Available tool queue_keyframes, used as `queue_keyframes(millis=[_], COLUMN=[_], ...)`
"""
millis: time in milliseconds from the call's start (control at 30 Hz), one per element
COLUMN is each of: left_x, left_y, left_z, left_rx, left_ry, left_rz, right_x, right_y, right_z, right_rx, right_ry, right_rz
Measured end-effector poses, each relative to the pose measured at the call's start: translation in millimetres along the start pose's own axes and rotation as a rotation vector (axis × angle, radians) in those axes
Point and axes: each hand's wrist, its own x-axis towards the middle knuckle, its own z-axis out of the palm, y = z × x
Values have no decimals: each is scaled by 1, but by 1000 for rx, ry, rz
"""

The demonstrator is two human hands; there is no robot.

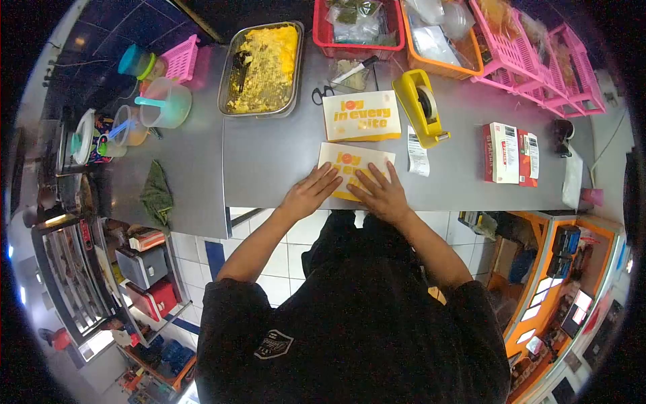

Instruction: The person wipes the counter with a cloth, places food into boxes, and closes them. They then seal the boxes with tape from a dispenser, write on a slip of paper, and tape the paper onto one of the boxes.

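Both of my hands lie flat on a white and yellow box with orange lettering (pixel 346 153), close to the front edge of the metal counter (pixel 269 182). My left hand (pixel 311 192) covers its left side with the fingers spread. On its right side rests my right hand (pixel 382 194), fingers also apart. A second box with the same print (pixel 362 116) lies just behind it. To the right are a yellow tape dispenser (pixel 412 101) and a printed paper slip (pixel 418 151). Black-handled scissors (pixel 323 95) lie behind, at the left of the second box.
A metal tray of yellow food (pixel 266 67) stands at the back left. Red (pixel 360 50) and orange baskets (pixel 444 66) line the back, beside pink racks (pixel 525 81). Red and white boxes (pixel 503 153) stand right; plastic tubs (pixel 166 104) and a green cloth (pixel 157 194) are left.
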Motion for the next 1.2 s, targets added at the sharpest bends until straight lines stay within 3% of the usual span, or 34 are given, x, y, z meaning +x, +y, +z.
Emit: queue_keyframes(millis=[333,600,700,833,900,933,1000,1100,1200], left_x=[-10,-20,-6,36,77,116,177,274,309], left_y=[-14,3,19,66,98,116,148,171,142], left_z=[14,11,-11,-37,-27,-22,-1,17,59], left_rx=[-21,222,138,256,109,-152,-671,-1347,-1592], left_ry=[51,-21,-34,-46,85,235,280,401,385], left_rz=[74,-53,-141,-224,-567,-709,-1068,-1484,-1633], right_x=[2,-5,-11,-5,-8,-12,-17,-15,-20], right_y=[7,16,31,38,40,42,39,37,43], right_z=[-2,8,7,-1,7,16,34,42,41], right_rx=[-68,19,62,102,94,66,45,382,169], right_ry=[-37,162,152,212,253,218,186,128,192], right_rz=[-83,-196,-296,-335,-353,-341,-337,-184,-329])
